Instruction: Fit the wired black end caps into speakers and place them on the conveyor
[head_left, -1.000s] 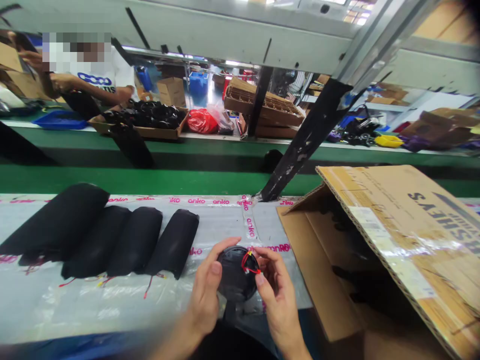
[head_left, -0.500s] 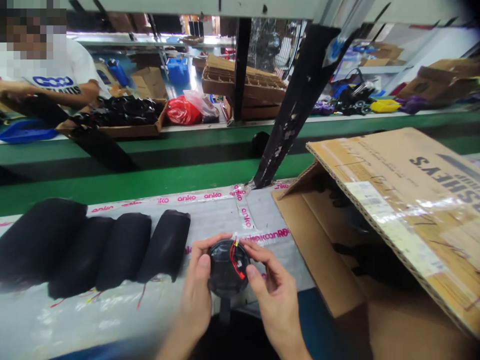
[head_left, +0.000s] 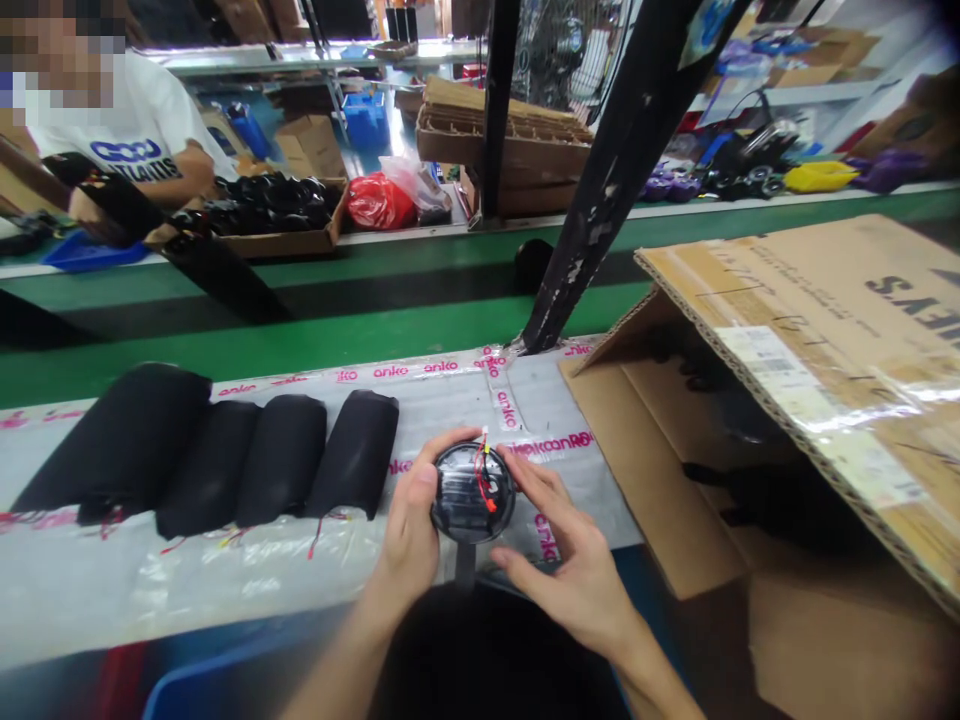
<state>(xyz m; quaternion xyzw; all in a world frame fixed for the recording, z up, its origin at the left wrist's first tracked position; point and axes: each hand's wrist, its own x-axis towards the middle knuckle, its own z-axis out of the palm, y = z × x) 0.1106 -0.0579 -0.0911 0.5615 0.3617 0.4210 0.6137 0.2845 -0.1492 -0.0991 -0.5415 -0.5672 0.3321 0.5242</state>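
Note:
A round black housing (head_left: 459, 500) with a raised rim is held between my two hands, its open face turned up toward me. Thin red and black wires (head_left: 487, 485) with a red plug and a small white one lie across that face. My left hand (head_left: 414, 515) wraps the left side of the housing, thumb on the rim. On the opposite side, the fingers of my right hand (head_left: 562, 545) press along the upper right rim, while its thumb is off the housing, lower down. A dark strap (head_left: 466, 565) hangs below the housing.
Several black fabric-covered cylinders (head_left: 281, 460) with wire ends lie on the wrapped bench (head_left: 442, 400) at left. An open cardboard box (head_left: 825, 300) stands right, black items inside. Beyond a metal post (head_left: 592, 220), a co-worker (head_left: 150, 130) handles parts. A blue bin (head_left: 202, 690) sits low left.
My right thumb has come off the housing's face and sits lower. The housing is tilted so more of its inside shows. The whole view has shifted slightly.

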